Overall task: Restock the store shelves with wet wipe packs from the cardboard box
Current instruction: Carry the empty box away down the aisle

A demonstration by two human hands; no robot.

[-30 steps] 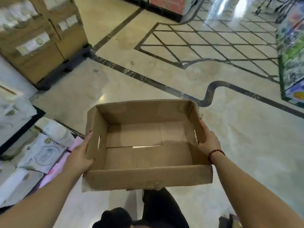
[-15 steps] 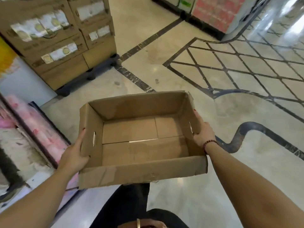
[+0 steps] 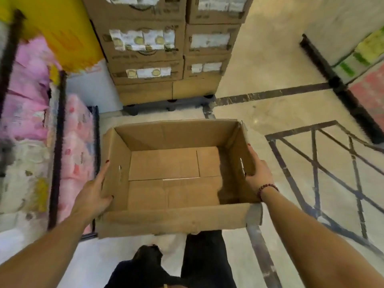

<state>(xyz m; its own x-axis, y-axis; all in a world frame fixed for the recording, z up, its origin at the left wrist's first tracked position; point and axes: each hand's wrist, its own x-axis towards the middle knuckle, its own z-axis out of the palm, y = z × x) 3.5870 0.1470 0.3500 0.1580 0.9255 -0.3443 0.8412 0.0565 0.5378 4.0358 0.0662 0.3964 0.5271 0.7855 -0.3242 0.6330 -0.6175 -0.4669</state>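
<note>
An open brown cardboard box (image 3: pixel 174 219) hangs in front of me above the floor, and I see nothing inside it. My left hand (image 3: pixel 94 193) holds its left wall, thumb over the rim and fingers flat on the outside. My right hand (image 3: pixel 256 173) grips the right wall near the handle slot, a bead bracelet on that wrist. Pink and white wet wipe packs (image 3: pixel 76 146) fill the black-framed store shelves (image 3: pixel 59 142) at the left.
A stack of sealed cardboard boxes (image 3: pixel 162 48) stands on a dark wheeled pallet (image 3: pixel 170 104) straight ahead. Another display with a black base (image 3: pixel 340 88) runs along the right. My dark trouser legs (image 3: pixel 203 258) are under the box. The floor is polished stone with dark inlay lines.
My view has swung left. The stacked boxes moved from the upper left to straight ahead and the shelves came closer. Both hands keep the same hold on the box.
</note>
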